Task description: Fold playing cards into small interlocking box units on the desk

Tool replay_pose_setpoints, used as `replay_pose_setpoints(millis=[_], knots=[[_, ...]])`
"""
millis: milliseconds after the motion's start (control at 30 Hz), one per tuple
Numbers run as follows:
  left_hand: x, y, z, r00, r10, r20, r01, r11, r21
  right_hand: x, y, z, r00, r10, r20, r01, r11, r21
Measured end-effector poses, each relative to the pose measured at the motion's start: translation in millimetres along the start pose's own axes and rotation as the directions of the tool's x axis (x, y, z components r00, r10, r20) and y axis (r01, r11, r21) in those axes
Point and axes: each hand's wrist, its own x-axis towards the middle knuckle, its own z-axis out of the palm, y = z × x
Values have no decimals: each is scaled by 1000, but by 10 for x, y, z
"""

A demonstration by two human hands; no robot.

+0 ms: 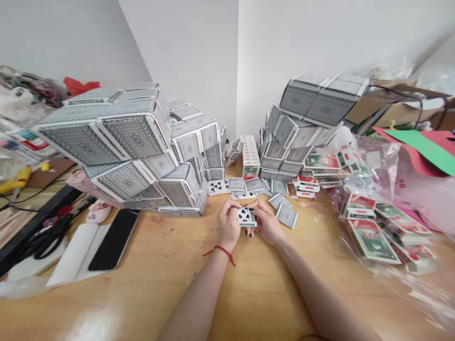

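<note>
Between my two hands is a playing card [244,215] with black spades, its near edge bent up into a patterned flap. My left hand [228,221] grips its left side, a red string bracelet on the wrist. On the card's right side my right hand [267,221] is closed, with dark-nailed fingertips under it. Just beyond lie loose cards, some face down [287,215] and one a face-up clubs card [218,186]. Whether more than one card is held, I cannot tell.
Stacked blocks of folded cards rise at left [135,137] and right [313,102]. Between them stands a row of card boxes [250,156]. Red and green card packs [373,241] and plastic wrap lie right. A phone [114,240] and black scissors [53,234] lie left.
</note>
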Motion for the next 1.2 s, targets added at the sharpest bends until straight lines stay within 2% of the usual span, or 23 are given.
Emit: replay_pose_setpoints(millis=[100,200,333,400,500,567,633,700,767,900,1200], knots=[[-9,-1,-20,999,-2,32,3,1000,-4,-3,-6,-22,996,63,60,-66,996,64],[-29,32,-42,996,-7,94,9,1000,-23,-4,-28,-38,975,169,142,-184,978,100],[-51,102,-56,972,-106,212,130,986,-102,-12,-25,-59,921,308,239,-327,944,46],[-41,119,-60,957,-145,253,176,978,-108,-23,-11,-79,895,331,300,-354,935,25],[18,108,-80,974,-120,193,131,990,-48,-38,0,-96,896,293,335,-317,948,19],[75,86,-107,991,-74,111,70,997,33,-40,1,-83,917,250,312,-267,964,11],[126,66,-137,995,-58,76,51,995,85,-33,1,-53,940,211,268,-218,976,-1],[156,58,-160,994,-77,81,72,995,65,-21,7,-20,960,173,220,-175,985,-12],[159,62,-164,984,-114,140,108,993,52,-8,24,0,973,133,187,-133,991,-12],[124,69,-113,961,-158,228,111,973,202,7,80,-12,983,81,168,-84,996,13],[83,-5,-39,987,-105,120,68,959,277,12,106,-20,989,62,132,-46,991,-122]])
